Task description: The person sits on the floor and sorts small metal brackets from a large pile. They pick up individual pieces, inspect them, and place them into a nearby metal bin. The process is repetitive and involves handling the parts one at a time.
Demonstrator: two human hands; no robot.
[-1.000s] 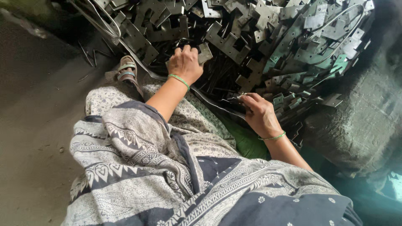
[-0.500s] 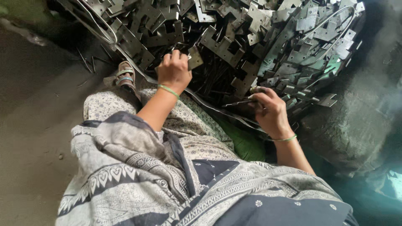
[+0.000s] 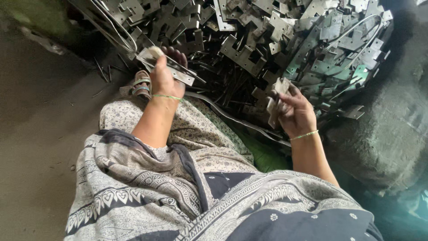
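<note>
Both hands are raised just above the near edge of a large heap of metal plates (image 3: 267,40), each closed on one part. Left hand (image 3: 164,80) grips a flat metal plate (image 3: 171,67) between thumb and curled fingers; the plate's long axis runs from upper left to lower right, across the fingertips, and its lower-right end projects past the hand toward the heap. Right hand (image 3: 294,111) pinches a smaller bent plate (image 3: 275,100) with the fingers folded around it; this piece stands nearly upright, long axis roughly vertical, and its exact shape is partly hidden by the fingers. The two held parts are well apart, with the left hand higher in the view and farther from the body, the right hand lower and nearer the lap. The heap lies directly ahead of both hands and extends to the upper right; the right hand is nearer its thickest part. A patterned grey garment (image 3: 147,192) covers the knees below the forearms. A dark pile of thin metal rods (image 3: 223,85) lies between the hands. A sandalled foot (image 3: 141,85) rests just left of the left wrist. Each wrist carries a thin green bangle (image 3: 167,96).
</note>
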